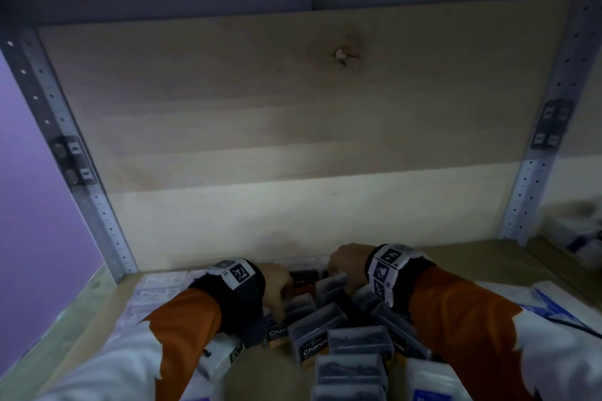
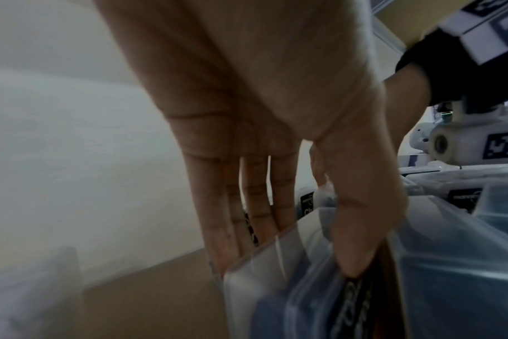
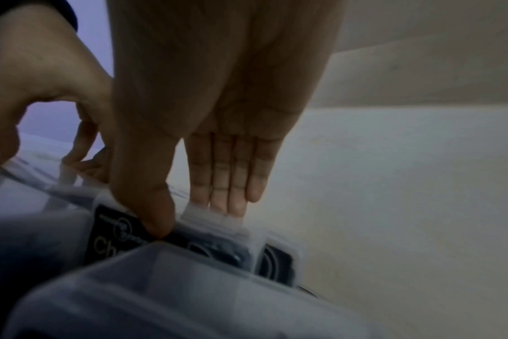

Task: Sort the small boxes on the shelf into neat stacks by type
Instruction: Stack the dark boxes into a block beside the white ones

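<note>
Several small clear boxes with black and orange "Charcoal" labels (image 1: 312, 332) lie jumbled on the wooden shelf (image 1: 94, 309), low in the head view. My left hand (image 2: 287, 261) pinches one clear box (image 2: 264, 275) at the left of the pile, straight fingers (image 2: 224, 240) behind it and the thumb on its front. My right hand (image 3: 191, 220) pinches another clear box (image 3: 218, 243) at the back of the pile near the rear panel. Its thumb presses by the black label and its fingers (image 3: 226, 195) touch the lid tab. In the head view both hands (image 1: 277, 290) (image 1: 348, 267) stay partly hidden behind their wrist bands.
Flat white packets (image 1: 156, 290) lie at the left of the shelf, and more with blue print (image 1: 553, 303) at the right. A pale wooden back panel (image 1: 293, 140) stands close behind the pile. Perforated metal uprights (image 1: 534, 172) frame both sides, with a board overhead.
</note>
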Available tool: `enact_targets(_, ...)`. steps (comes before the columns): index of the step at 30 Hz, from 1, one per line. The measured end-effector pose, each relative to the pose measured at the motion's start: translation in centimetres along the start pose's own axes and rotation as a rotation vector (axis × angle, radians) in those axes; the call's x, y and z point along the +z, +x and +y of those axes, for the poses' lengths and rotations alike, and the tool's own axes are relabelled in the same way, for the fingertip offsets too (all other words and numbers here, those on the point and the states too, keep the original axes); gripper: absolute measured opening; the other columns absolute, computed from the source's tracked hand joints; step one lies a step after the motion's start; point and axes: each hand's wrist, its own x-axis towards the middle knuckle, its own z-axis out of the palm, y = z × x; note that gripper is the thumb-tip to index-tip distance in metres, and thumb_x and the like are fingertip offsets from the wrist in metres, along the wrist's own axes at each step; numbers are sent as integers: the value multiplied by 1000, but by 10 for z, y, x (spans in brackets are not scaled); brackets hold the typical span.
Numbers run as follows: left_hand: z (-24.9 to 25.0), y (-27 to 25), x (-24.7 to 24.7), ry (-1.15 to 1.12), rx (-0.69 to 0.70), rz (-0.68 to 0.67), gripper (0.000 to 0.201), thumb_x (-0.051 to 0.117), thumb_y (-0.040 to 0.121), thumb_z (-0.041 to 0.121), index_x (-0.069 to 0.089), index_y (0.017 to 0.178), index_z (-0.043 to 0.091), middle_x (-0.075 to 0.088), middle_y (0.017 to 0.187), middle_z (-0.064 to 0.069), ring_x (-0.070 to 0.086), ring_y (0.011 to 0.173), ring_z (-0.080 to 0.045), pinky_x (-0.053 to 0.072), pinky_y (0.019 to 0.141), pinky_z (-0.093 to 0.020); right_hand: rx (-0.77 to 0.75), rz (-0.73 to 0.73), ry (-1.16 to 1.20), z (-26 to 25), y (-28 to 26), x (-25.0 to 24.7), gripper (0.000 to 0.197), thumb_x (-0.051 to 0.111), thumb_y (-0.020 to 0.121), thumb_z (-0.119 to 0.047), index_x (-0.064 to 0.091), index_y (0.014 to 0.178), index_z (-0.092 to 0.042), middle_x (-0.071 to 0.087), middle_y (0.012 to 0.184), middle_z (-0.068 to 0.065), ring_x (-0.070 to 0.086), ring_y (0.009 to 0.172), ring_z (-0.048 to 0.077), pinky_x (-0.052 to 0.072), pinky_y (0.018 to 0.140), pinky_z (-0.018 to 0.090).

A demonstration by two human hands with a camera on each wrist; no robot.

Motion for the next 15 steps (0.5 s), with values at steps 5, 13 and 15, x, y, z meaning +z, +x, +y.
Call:
enact_targets(5, -4, 8, -4, -21, 32, 95, 41, 69, 82, 20, 59, 114, -3, 54, 86, -7, 47, 82, -16, 31, 51, -19, -1, -14, -68, 18, -5, -1, 54, 64, 87, -22, 47, 135, -6, 48, 137, 14, 50, 120, 29, 43, 98, 38)
enact_targets(13, 0, 15, -10, 28, 16, 137, 56, 67, 84, 25, 48, 132, 7, 50, 131, -14, 53, 114, -30, 46, 85, -34, -41, 11, -58, 24, -2, 5, 42, 61, 88, -16, 55, 127, -2, 56, 127, 20, 56, 113, 31, 42, 81, 34)
enact_targets(15, 1, 16, -12, 33, 18, 130, 56, 67, 84, 25, 47, 134, 7, 49, 132, -14, 53, 115, -30, 47, 87, -33, -40, 31, -32, 25, 0, 6, 35, 62, 87, -14, 61, 118, 4, 62, 118, 24, 60, 106, 33, 40, 73, 32)
